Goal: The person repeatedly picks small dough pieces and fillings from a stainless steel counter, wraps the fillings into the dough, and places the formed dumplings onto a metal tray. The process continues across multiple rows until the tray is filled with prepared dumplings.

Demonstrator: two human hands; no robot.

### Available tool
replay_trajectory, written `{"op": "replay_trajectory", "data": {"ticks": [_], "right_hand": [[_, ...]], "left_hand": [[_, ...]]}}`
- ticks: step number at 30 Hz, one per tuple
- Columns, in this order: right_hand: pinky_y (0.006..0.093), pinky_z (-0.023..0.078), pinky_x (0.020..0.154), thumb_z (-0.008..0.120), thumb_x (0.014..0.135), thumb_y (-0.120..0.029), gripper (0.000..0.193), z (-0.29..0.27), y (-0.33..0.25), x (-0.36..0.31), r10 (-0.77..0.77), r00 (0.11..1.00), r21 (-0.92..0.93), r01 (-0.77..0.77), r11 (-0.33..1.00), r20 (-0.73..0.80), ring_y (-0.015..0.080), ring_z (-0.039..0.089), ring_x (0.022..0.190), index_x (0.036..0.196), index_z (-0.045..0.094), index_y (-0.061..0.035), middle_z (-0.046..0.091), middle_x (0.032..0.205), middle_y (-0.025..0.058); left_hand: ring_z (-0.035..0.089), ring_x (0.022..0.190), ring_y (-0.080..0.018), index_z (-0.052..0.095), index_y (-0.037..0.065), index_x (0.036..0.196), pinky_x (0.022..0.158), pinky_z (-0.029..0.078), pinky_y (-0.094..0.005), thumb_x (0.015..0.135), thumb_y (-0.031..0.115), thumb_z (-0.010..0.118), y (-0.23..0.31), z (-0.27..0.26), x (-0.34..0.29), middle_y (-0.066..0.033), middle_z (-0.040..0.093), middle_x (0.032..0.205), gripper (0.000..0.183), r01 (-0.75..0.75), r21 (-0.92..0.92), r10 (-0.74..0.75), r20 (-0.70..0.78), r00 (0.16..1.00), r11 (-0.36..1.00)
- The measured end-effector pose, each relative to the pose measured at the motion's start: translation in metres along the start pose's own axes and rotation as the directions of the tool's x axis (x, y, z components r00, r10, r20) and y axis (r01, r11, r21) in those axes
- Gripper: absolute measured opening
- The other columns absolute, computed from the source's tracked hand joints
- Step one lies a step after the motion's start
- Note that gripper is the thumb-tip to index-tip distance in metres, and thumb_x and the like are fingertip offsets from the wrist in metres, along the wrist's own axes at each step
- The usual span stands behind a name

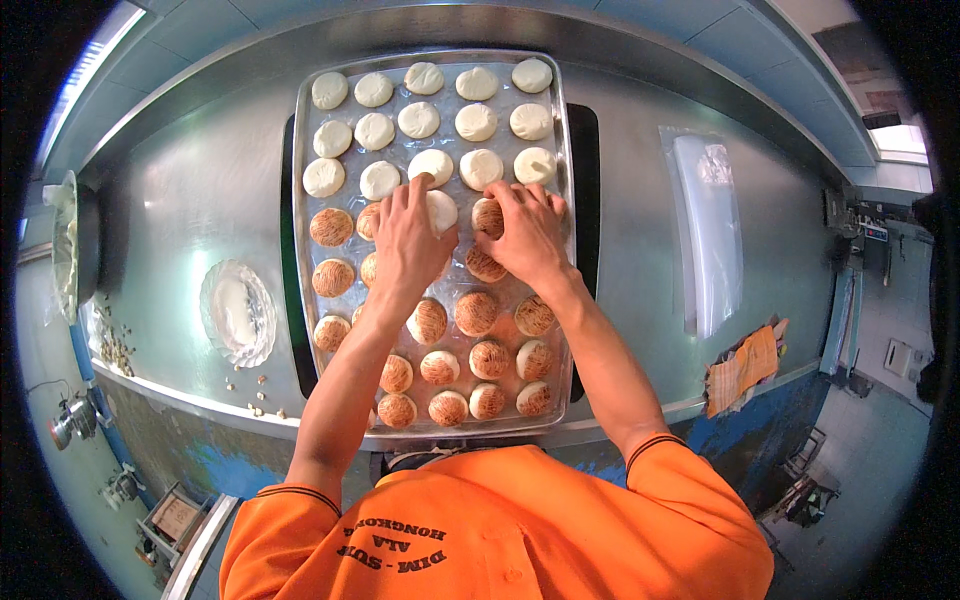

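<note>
A large metal tray (566, 300) lies in front of me, bearing rows of round buns. In the far rows the buns are pale and plain, like the white bun (476, 122); nearer ones have brown-streaked tops, like the browned bun (476, 313). My left hand (405, 235) curls its thumb and fingers around a pale bun (441, 212) near the tray's middle. Just to the right, my right hand (527, 230) has its thumb and index finger around a brown-streaked bun (486, 217). My hands and forearms hide some buns.
Left of the tray sits a clear scalloped dish (240, 312), with small crumbs (257, 410) near the metal table's (640, 330) front edge. To the right lie clear plastic bags (706, 230) and an orange cloth (744, 366). A raised metal ledge (420, 28) borders the far side.
</note>
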State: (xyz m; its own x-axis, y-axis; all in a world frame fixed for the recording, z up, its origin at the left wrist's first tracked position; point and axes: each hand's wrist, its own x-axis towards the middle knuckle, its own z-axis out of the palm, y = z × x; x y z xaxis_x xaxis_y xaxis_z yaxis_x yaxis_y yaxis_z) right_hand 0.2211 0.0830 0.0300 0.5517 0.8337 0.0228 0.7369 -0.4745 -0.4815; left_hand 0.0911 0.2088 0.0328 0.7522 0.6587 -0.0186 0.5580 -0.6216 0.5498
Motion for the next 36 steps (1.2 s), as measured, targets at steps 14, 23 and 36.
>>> {"op": "replay_trajectory", "data": {"ticks": [14, 23, 36], "right_hand": [[0.0479, 0.035, 0.102, 0.081, 0.071, -0.016, 0.051, 0.009, 0.007, -0.002, -0.027, 0.997, 0.093, 0.034, 0.995, -0.078, 0.028, 0.061, 0.114, 0.118, 0.061, -0.0135, 0.068, 0.115, 0.0034], [0.0473, 0.034, 0.103, 0.084, 0.072, -0.017, 0.054, 0.011, 0.006, -0.003, -0.058, 0.997, 0.122, 0.065, 0.99, -0.056, 0.0261, 0.062, 0.117, 0.121, 0.062, -0.0146, 0.068, 0.117, 0.0042], [0.0483, 0.042, 0.095, 0.08, 0.078, -0.018, 0.042, -0.015, 0.007, 0.03, -0.003, 0.987, 0.04, 0.01, 0.999, -0.163, 0.0293, 0.064, 0.112, 0.116, 0.064, -0.0115, 0.07, 0.115, 0.0084]], "left_hand": [[0.059, 0.118, -0.0378, 0.06, 0.009, 0.124, 0.1, 0.046, -0.0469, 0.068, 0.006, 0.084, -0.018, -0.006, 0.004, -0.0129, 0.06, 0.128, 0.061, -0.244, -0.079, 0.25, 0.079, 0.965, 0.966], [0.057, 0.123, -0.0351, 0.059, 0.011, 0.127, 0.103, 0.042, -0.0466, 0.069, 0.008, 0.085, -0.012, -0.012, 0.005, -0.0122, 0.062, 0.128, 0.063, -0.189, -0.085, 0.199, 0.136, 0.97, 0.978], [0.058, 0.122, -0.032, 0.062, 0.01, 0.126, 0.105, 0.038, -0.047, 0.08, 0.015, 0.079, -0.013, -0.021, 0.016, -0.0107, 0.063, 0.127, 0.049, -0.133, -0.075, 0.132, -0.011, 0.991, 0.988]]}}
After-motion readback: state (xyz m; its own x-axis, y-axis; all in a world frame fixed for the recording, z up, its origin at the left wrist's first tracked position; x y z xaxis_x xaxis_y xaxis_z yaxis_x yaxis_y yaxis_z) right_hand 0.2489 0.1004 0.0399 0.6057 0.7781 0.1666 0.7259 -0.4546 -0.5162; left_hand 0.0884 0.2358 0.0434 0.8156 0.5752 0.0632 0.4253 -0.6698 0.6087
